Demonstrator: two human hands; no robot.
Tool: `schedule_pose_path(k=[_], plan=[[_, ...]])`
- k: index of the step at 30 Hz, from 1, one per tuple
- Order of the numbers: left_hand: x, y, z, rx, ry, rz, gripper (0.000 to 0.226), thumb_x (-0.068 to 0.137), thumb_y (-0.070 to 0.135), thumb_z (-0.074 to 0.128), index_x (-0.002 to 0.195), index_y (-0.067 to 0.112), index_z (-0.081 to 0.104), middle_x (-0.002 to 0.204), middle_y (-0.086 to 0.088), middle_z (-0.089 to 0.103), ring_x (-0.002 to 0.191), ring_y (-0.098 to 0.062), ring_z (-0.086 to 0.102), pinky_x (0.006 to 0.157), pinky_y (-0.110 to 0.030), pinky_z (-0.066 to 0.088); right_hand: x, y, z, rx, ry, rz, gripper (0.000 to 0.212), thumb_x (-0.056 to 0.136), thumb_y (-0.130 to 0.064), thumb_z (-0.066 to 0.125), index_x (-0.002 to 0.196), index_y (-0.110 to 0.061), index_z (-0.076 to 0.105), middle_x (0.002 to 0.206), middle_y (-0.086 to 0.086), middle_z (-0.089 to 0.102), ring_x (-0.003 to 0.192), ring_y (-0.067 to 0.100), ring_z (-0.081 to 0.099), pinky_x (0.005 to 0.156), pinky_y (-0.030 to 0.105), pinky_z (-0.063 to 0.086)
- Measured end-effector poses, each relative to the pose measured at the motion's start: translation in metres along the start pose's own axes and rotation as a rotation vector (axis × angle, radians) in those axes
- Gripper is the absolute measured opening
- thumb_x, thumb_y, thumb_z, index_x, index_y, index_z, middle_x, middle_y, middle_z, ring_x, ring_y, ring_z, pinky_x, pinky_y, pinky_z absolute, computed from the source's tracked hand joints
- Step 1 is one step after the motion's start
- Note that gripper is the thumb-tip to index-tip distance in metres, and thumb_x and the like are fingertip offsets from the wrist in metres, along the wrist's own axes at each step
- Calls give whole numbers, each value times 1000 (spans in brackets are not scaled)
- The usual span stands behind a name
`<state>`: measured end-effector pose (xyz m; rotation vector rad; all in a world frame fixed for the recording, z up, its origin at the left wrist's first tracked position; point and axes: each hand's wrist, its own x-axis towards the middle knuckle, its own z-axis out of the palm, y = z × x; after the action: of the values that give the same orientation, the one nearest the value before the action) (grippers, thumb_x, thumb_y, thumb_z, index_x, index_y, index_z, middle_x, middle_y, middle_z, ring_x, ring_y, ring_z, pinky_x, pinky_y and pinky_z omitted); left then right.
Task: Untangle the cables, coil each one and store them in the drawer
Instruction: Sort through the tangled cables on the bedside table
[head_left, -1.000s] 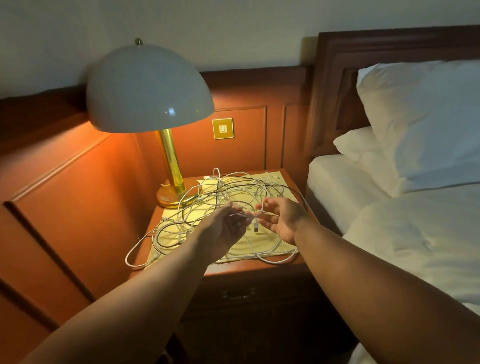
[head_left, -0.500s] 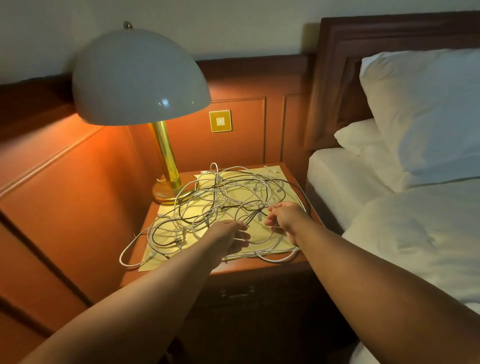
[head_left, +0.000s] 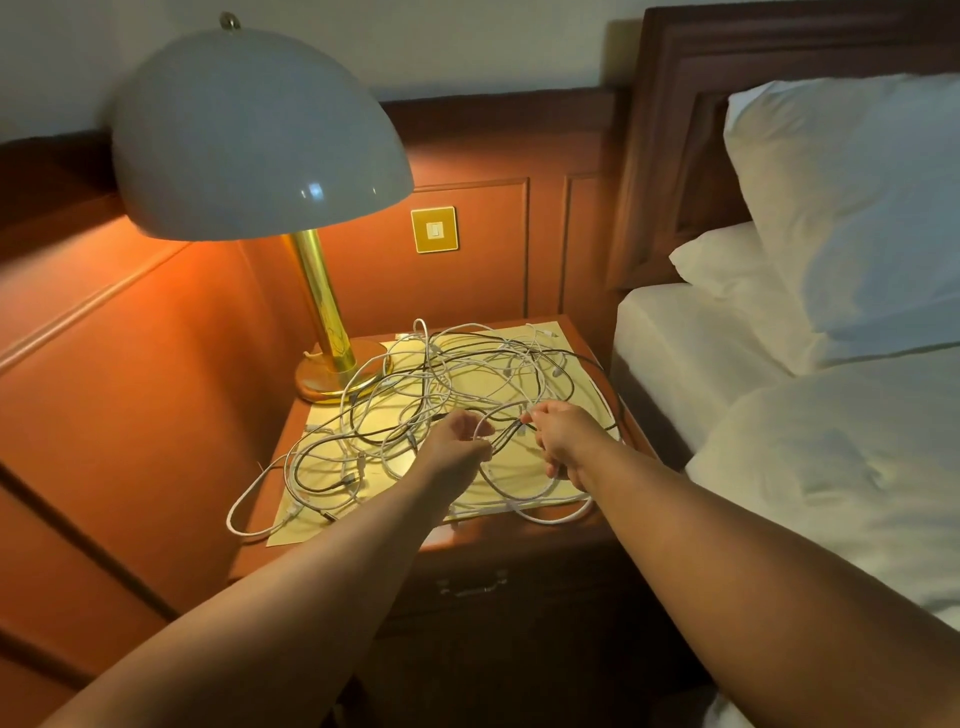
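Note:
A tangle of white and dark cables lies spread over a yellow sheet on the wooden nightstand. Some loops hang past the left and front edges. My left hand is closed around strands near the front middle of the tangle. My right hand pinches cables just to the right of it, with a dark cable and plug running between the two hands. The drawer below the top is closed, with a metal handle.
A lit lamp with a white dome shade and brass stem stands at the nightstand's back left. A brass wall switch sits on the wood panelling. The bed with white pillows and duvet borders the right side.
Both hands have dropped from above the tangle down into it and closed on strands. The view has shifted slightly downward.

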<state>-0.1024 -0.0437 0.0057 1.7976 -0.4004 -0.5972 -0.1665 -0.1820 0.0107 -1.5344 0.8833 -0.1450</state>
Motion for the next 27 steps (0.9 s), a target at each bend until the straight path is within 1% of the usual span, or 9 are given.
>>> schedule_pose_path(k=[2, 4, 7, 10, 12, 17, 20, 23, 27], plan=[[5, -2, 2, -29, -17, -7, 23, 87, -7, 56, 99, 13, 60, 116, -2, 65, 110, -23, 59, 95, -41, 46, 2, 7, 0, -26, -15, -70, 29, 107, -24, 36, 103, -17, 64, 64, -1, 45, 46, 11, 32, 47, 24, 33], [11, -4, 3, -72, -12, -20, 19, 90, -3, 57, 105, 8, 61, 112, -1, 66, 106, -21, 59, 87, -36, 44, 4, 13, -2, 40, -48, -111, 26, 107, -22, 39, 99, -18, 64, 62, -1, 45, 45, 9, 31, 48, 24, 31], [15, -5, 6, -75, -29, -1, 16, 98, 11, 56, 112, 9, 63, 109, -6, 66, 102, -19, 58, 81, -30, 41, 8, 21, -6, 57, -23, -254, 22, 104, -15, 48, 92, -19, 66, 72, 2, 55, 53, 11, 41, 50, 23, 38], [18, -3, 10, -50, -96, 15, 23, 106, 21, 45, 123, 13, 59, 120, -7, 64, 106, -18, 58, 84, -30, 43, 12, 28, -11, -81, 57, -387, 24, 101, -13, 54, 85, -25, 67, 89, 4, 69, 63, 12, 57, 66, 32, 55], [20, -4, 12, 31, -124, 34, 25, 108, 25, 37, 122, 18, 57, 121, -4, 64, 105, -20, 59, 81, -31, 43, 15, 29, -14, -168, 86, -376, 21, 100, -15, 54, 87, -23, 68, 89, 3, 71, 66, 11, 63, 76, 38, 57], [25, -3, 15, 73, -163, 71, 28, 110, 23, 33, 119, 12, 57, 108, -8, 66, 96, -21, 60, 77, -25, 46, 14, 27, -13, -369, 97, -424, 13, 100, -22, 56, 97, -20, 68, 93, -4, 70, 72, 10, 69, 71, 31, 53], [30, -4, 19, 123, -71, 167, 25, 109, 20, 34, 113, 14, 58, 105, -7, 62, 94, -19, 56, 80, -31, 46, 11, 26, -13, -458, 91, -497, 12, 99, -22, 58, 100, -20, 69, 86, -3, 68, 72, 11, 67, 67, 28, 51], [36, -6, 22, 271, 0, 246, 22, 107, 23, 38, 105, 17, 59, 97, -6, 60, 84, -20, 52, 72, -33, 41, 12, 25, -13, -436, 97, -509, 9, 98, -20, 59, 95, -23, 67, 86, -1, 70, 76, 15, 69, 73, 36, 57], [43, -8, 28, 397, 124, 288, 25, 105, 25, 40, 92, 18, 61, 103, -7, 58, 101, -26, 53, 89, -43, 43, 15, 22, -12, -417, 67, -473, 10, 99, -21, 58, 91, -24, 64, 86, -3, 68, 76, 15, 70, 78, 39, 59]])
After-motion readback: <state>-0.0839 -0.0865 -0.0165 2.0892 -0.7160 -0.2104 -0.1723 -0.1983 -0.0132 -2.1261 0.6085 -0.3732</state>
